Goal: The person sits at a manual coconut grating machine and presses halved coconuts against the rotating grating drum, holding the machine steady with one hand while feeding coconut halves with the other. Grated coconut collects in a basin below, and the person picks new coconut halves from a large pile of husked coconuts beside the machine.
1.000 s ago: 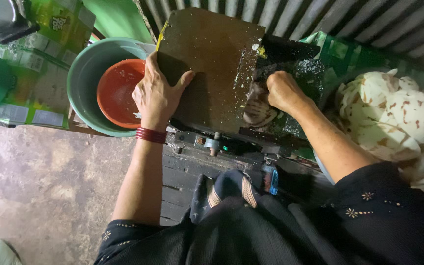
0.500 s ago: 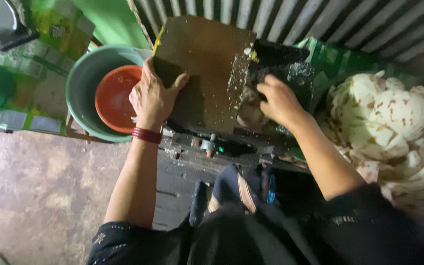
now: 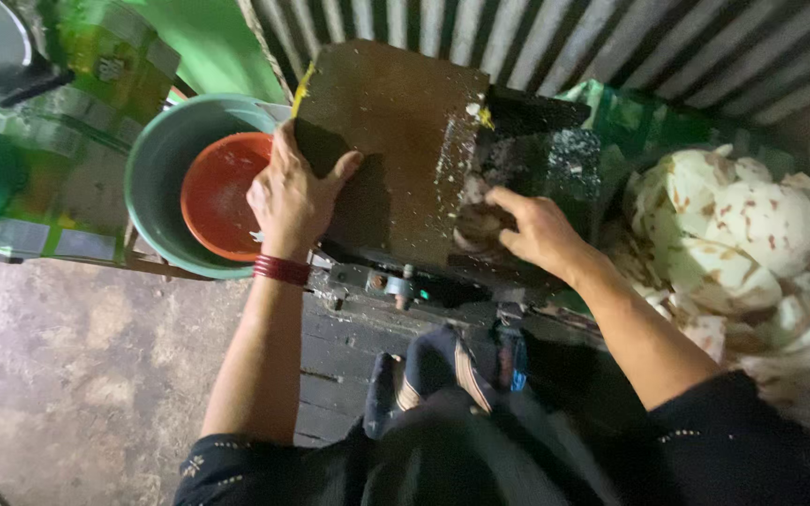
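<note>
The left hand [image 3: 294,199] lies flat, fingers spread, on the left edge of the brown machine cover [image 3: 391,141], gripping nothing. The right hand [image 3: 534,232] is curled around a coconut piece [image 3: 476,223] and holds it against the cover's right edge, at the dark opening [image 3: 546,150]. The piece lies directly left of the right palm. The heap of coconut pieces [image 3: 752,244] sits right of that arm, nearer the right hand.

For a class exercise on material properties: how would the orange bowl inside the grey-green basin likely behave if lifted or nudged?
The orange bowl looks thin-walled and plastic-like, so probably light and rigid. It sits loose inside the grey-green basin, so a nudge would likely slide or rock it against the curved wall. Its sheen suggests a possibly slick surface.
</note>
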Demonstrator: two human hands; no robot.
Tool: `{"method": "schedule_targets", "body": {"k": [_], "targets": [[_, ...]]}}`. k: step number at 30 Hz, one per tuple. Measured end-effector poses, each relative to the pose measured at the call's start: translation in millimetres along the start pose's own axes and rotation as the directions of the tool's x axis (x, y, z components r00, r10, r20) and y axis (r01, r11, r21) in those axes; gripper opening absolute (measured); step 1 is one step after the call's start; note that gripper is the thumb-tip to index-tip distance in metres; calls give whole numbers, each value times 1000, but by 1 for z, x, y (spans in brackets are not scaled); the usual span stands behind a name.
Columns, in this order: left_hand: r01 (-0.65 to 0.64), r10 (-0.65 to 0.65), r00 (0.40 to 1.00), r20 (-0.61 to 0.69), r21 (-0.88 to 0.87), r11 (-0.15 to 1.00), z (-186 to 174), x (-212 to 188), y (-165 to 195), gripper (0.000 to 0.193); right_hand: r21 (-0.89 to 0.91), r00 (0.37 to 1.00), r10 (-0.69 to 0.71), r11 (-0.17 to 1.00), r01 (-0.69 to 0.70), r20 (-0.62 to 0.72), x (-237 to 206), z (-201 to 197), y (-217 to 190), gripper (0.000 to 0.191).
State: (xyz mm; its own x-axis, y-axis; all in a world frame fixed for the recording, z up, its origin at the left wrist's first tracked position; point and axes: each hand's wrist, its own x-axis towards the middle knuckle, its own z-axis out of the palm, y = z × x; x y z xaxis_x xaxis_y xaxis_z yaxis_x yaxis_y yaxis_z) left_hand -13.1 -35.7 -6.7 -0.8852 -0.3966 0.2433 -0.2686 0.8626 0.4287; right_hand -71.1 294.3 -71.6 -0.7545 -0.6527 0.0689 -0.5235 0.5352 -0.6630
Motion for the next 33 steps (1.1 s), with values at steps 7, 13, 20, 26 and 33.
{"method": "schedule_targets", "body": {"k": [7,13,20,26,33], "targets": [[-7,8,1000,-20,14,1000,-1,3,-2,93,-212,994,-30,976,52,107,-2,-4,-3,31],[-10,10,1000,-23,18,1000,-3,2,3,91,-242,991,-73,965,99,111,4,0,-3,8],[8,-8,1000,-18,25,1000,-4,0,7,91,-303,988,-35,950,79,148,12,13,10,9],[-11,12,999,-34,18,1000,-2,-1,7,90,-290,981,16,956,42,194,15,14,5,10],[-20,21,1000,-21,15,1000,-3,-4,5,91,-173,990,-8,984,32,138,3,2,3,22]]}}
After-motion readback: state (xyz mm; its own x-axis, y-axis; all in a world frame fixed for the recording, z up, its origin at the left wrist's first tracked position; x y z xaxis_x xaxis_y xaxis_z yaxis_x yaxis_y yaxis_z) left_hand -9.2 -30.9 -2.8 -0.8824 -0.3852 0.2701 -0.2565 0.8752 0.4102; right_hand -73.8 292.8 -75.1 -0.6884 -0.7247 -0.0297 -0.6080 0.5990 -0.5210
